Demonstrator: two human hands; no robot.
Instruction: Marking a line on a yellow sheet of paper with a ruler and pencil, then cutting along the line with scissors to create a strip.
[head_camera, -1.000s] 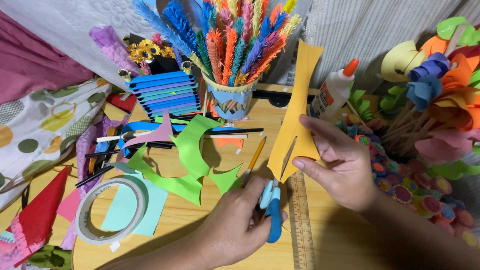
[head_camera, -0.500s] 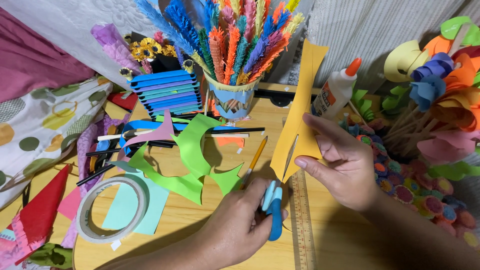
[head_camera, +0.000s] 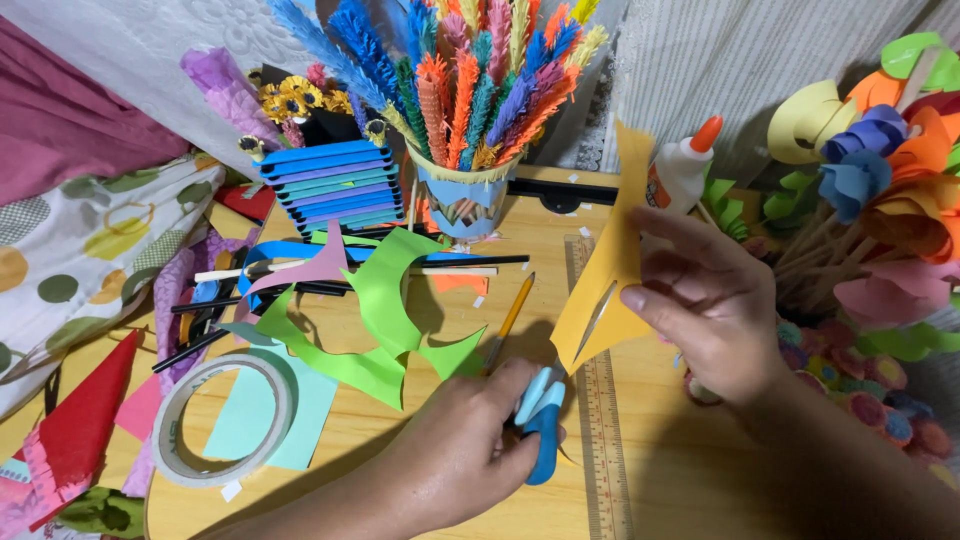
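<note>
My right hand (head_camera: 715, 300) pinches a folded orange-yellow paper piece (head_camera: 605, 265) and holds it upright above the wooden table (head_camera: 430, 470). A slit shows in the paper's lower part. My left hand (head_camera: 465, 455) grips blue-handled scissors (head_camera: 540, 420); their blades point up into the paper's lower edge. A yellow pencil (head_camera: 510, 322) lies just left of the scissors.
Green paper offcuts (head_camera: 385, 320) and a tape roll (head_camera: 222, 420) lie to the left. A cup of coloured paper feathers (head_camera: 470, 100) stands at the back, a glue bottle (head_camera: 680, 170) beside it. Paper flowers (head_camera: 880, 170) crowd the right. A ruler (head_camera: 600, 430) lies under the scissors.
The orange-yellow paper has turned a little in my right hand and its slit looks longer. The scissors stay at its lower edge.
</note>
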